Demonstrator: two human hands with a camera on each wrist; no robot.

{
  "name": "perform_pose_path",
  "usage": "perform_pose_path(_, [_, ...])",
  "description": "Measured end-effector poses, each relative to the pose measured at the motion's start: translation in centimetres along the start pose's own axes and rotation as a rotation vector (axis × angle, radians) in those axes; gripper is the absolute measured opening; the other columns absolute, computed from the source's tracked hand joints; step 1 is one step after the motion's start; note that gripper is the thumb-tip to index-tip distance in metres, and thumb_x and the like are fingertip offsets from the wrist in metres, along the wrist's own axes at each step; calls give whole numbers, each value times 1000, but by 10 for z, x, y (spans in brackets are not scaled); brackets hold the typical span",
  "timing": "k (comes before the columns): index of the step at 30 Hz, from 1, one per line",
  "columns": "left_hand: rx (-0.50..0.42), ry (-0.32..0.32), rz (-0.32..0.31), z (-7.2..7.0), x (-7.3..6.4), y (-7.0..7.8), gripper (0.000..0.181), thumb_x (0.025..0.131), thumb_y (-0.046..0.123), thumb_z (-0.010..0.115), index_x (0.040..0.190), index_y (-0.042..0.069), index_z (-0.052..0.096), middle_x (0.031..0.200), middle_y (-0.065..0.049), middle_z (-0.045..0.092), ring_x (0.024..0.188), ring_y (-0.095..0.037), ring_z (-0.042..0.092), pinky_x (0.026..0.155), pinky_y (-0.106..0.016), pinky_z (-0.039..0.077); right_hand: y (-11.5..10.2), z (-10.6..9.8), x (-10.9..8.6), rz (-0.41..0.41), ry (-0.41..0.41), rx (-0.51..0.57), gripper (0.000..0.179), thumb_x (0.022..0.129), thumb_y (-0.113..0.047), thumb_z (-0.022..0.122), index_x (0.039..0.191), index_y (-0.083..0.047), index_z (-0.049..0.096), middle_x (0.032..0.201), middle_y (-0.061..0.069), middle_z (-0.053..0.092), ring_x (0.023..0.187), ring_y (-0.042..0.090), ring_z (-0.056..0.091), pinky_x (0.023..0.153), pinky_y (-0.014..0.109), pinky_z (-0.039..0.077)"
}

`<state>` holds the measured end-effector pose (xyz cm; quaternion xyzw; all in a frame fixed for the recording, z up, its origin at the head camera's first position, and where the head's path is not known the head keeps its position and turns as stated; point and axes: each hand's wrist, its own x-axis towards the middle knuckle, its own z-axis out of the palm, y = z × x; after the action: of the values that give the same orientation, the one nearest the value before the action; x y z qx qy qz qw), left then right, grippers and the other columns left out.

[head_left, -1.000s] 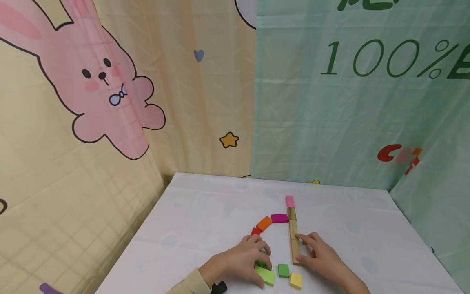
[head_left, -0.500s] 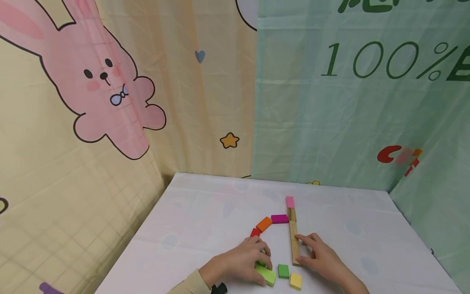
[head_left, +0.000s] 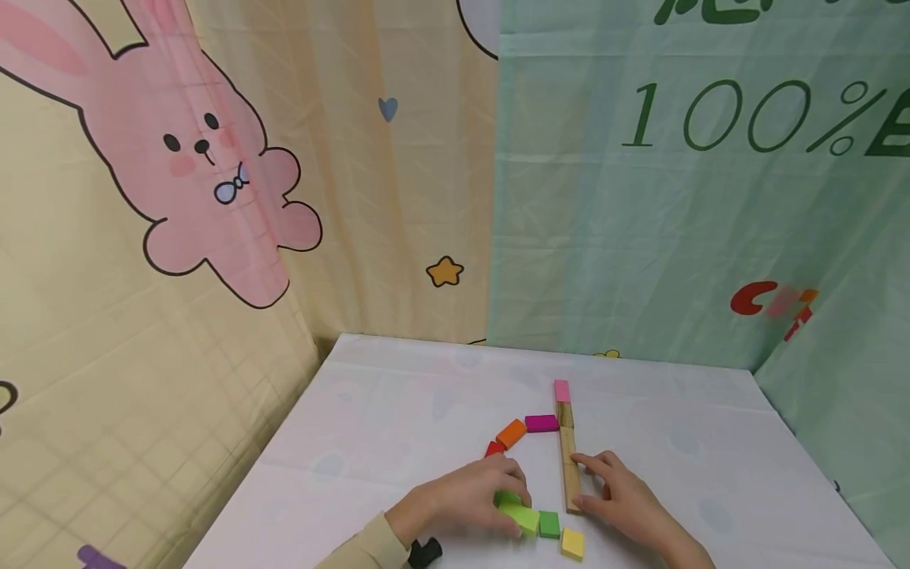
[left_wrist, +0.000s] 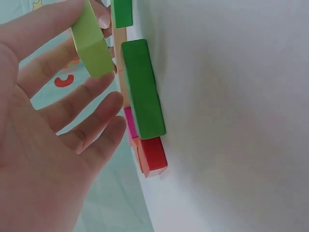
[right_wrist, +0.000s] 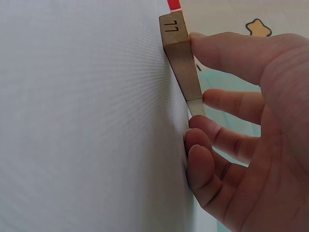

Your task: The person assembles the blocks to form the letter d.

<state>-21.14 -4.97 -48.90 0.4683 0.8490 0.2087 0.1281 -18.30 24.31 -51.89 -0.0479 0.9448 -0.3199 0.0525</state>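
My left hand (head_left: 476, 494) pinches a light green block (head_left: 521, 518) between thumb and fingers. In the head view its right end meets, or nearly meets, a small green block (head_left: 549, 525). Beneath the hand lies a longer dark green block (left_wrist: 145, 92), end to end with a red block (left_wrist: 153, 154) in the left wrist view. My right hand (head_left: 626, 502) rests its thumb and index fingertips along the right side of a straight row of wooden blocks (head_left: 571, 482). The nearest wooden block (right_wrist: 182, 63) has dark marks on its end. My other right fingers curve loosely.
A magenta block (head_left: 542, 423) and an orange block (head_left: 511, 433) curve leftward from the row, which ends in a pink block (head_left: 562, 390). A yellow block (head_left: 572, 544) lies at the near side. White cloth covers the table (head_left: 398, 411); printed curtains (head_left: 398, 197) hang behind.
My left hand has shifted slightly right with the light green block, narrowing the space to the small green block. My right hand has stayed at the wooden row.
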Motion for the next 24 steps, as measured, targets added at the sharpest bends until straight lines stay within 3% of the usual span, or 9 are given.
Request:
perform_pose_path(10, [-22, 52, -12, -5, 13, 0, 30, 89, 42, 76, 117, 30, 72, 107, 22, 60, 95, 3, 53, 84, -17, 46, 0, 0, -1, -14, 2, 3, 68, 79, -44, 84, 140, -26, 60, 102, -3, 48, 69, 15, 46, 56, 27, 40])
perform_pose_path(17, [-35, 133, -32, -2, 23, 0, 31, 89, 37, 78, 118, 26, 72, 101, 24, 62, 83, 3, 51, 74, -15, 45, 3, 1, -1, -37, -4, 3, 68, 80, -45, 83, 140, -26, 59, 103, -2, 47, 67, 14, 46, 55, 26, 40])
perform_pose_path(24, [-9, 196, -101, 8, 32, 3, 31, 87, 34, 80, 116, 27, 74, 92, 23, 59, 77, 3, 49, 68, -15, 44, 3, 0, 0, -38, -4, 2, 67, 80, -44, 83, 140, -27, 59, 104, -2, 47, 68, 14, 46, 55, 26, 40])
